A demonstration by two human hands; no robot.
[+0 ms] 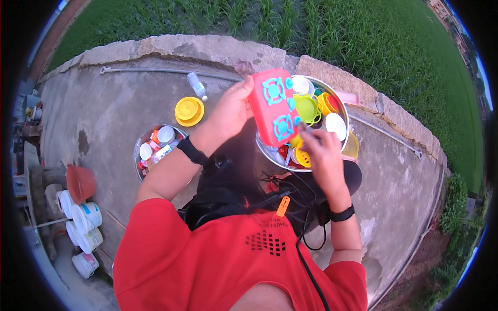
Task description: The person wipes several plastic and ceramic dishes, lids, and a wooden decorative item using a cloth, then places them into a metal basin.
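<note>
My left hand (233, 107) grips a red plastic toy stove (267, 118) by its left edge, thumb at the upper corner. The stove has two light-blue burners and several light-blue knobs, and is held tilted above a round metal basin (345, 112). At the stove's lower right corner is my right hand (326, 151), fingers bent and blurred beside a knob; whether they pinch something is unclear. In the basin lie a lime-green plastic dish (306, 107), a white round lid (335, 126), a yellow slotted piece (302, 154) and other plastic pieces, partly hidden by the stove.
A second metal basin (137, 155) of plastic items stands left, partly behind my left forearm. Yellow round lids (189, 112) and a plastic bottle (197, 86) lie on the concrete. A metal pole (167, 70) runs along the stone edging. White buckets (86, 217) are at far left.
</note>
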